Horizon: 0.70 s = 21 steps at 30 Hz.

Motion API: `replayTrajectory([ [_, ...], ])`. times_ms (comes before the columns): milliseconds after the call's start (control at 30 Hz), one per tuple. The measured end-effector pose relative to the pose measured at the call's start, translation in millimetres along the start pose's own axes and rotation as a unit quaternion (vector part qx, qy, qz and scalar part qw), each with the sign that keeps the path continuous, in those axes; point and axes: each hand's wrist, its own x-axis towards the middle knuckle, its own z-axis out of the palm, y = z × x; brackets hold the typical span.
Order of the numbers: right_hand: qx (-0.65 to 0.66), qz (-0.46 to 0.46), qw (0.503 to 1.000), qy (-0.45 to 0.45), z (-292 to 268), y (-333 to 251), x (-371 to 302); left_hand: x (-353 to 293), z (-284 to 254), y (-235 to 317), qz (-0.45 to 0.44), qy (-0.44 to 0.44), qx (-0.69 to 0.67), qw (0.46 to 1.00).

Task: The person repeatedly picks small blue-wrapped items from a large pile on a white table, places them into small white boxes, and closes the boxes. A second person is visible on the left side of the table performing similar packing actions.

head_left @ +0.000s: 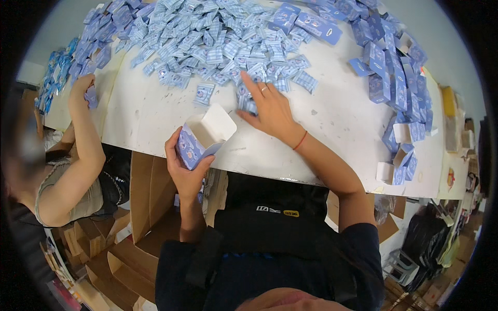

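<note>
A small blue-purple carton (193, 147) with its white flap standing open is gripped in my left hand (184, 168), at the table's near edge. Its white inside faces up, and I see nothing in it. My right hand (272, 106) reaches over the near side of a heap of light blue checked sachets (207, 44). Its fingers are spread, with a sachet (248, 103) lying under them between thumb and forefinger; I see no grip on it. One more sachet (204, 94) lies apart from the heap, just beyond the carton.
Open and flat blue cartons (397, 83) are piled along the right of the white table (332, 129); more cartons (111, 23) lie at the far left. A co-worker's arm (88, 137) handles a carton at the left. Brown cardboard boxes (150, 192) stand below the near edge.
</note>
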Motion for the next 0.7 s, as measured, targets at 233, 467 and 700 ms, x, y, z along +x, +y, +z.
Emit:
replayTrajectory([
  [233,0.1,0.033,0.994,-0.022,5.9,18.5,-6.6,0.1,-7.2,-3.5,0.006,0.037,0.0,0.999],
  [467,0.52,0.362,0.773,-0.032,-47.4,21.0,-28.5,-4.4,-1.4,-12.3,-0.016,0.048,-0.017,0.999],
  [700,0.721,0.393,0.57,-0.009,-70.2,42.5,-27.8,1.5,16.0,-12.5,-0.006,0.008,-0.035,0.999],
])
